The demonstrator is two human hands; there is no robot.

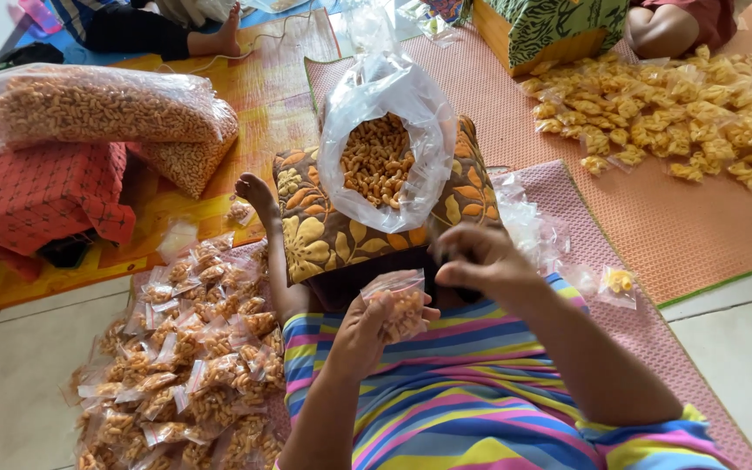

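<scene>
My left hand [367,331] holds a small clear packet [404,306] partly filled with orange spiral snacks, upright above my striped lap. My right hand [479,259] hovers just right of and above the packet, fingers pinched together; I cannot see anything between them. Ahead of both hands, a large open clear bag of the same snacks [380,157] rests on a brown flowered cushion [315,235]. My bare foot [254,191] sticks out left of the cushion.
Several filled small packets [193,365] are heaped on the floor at my left. Another heap [681,104] lies on the mat far right. Big sealed snack bags [106,109] lie on a red box [36,196]. Empty clear packets [533,226] sit right of the cushion. Other people sit at the top.
</scene>
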